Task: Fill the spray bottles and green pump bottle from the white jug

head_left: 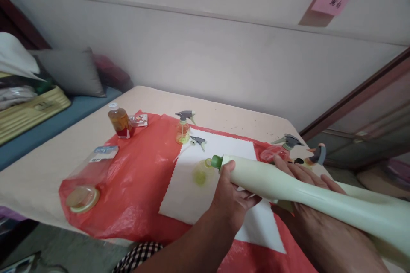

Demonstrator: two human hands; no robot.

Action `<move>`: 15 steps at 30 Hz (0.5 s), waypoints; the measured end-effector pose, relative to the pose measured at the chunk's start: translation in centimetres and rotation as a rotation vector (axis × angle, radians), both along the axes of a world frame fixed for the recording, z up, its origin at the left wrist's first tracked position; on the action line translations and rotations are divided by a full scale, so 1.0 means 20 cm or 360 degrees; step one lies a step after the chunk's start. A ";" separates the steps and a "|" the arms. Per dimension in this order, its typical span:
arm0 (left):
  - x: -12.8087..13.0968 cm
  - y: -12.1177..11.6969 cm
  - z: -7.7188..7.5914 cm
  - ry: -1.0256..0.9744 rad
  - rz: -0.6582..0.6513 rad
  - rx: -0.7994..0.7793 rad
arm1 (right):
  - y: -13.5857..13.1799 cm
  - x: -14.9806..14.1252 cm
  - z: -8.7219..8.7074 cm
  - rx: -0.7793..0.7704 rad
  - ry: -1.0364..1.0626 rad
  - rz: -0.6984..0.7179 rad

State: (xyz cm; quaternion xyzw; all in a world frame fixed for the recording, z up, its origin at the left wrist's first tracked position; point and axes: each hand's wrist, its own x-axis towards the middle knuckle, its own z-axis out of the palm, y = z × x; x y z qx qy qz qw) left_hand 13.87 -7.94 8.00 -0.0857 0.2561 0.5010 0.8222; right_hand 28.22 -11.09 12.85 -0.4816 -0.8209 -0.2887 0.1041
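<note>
A large pale green jug (265, 175) lies tilted nearly on its side, its green spout (217, 161) at the mouth of a small clear bottle (201, 173). Some yellow-green liquid shows in that bottle. My left hand (229, 196) holds the jug close to the spout, thumb on top. Farther back, my right hand (326, 226) grips the jug around its handle part, fingers partly hidden. Just behind the small bottle, a loose grey spray trigger head (198, 140) with its tube lies on a white cloth (179, 200).
A red plastic sheet (141, 179) covers part of the table. On it are a spray bottle (183, 132), a pink spray bottle (283, 151) and a round lidded container (82, 198). An amber bottle (120, 121) stands at the left. A wall (205, 59) rises behind.
</note>
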 end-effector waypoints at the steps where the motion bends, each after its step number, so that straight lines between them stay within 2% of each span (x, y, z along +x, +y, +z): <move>1: 0.00 0.00 0.00 -0.0003 0.0002 0.0006 | 0.00 0.00 0.00 -0.0005 -0.0017 -0.0013; 8: 0.00 -0.01 0.01 -0.0015 -0.0003 0.0028 | -0.01 0.02 -0.01 -0.0097 -0.0166 -0.0094; 15: 0.00 -0.01 -0.01 -0.0037 -0.0005 0.0043 | -0.01 0.01 0.01 -0.0102 -0.0153 -0.0131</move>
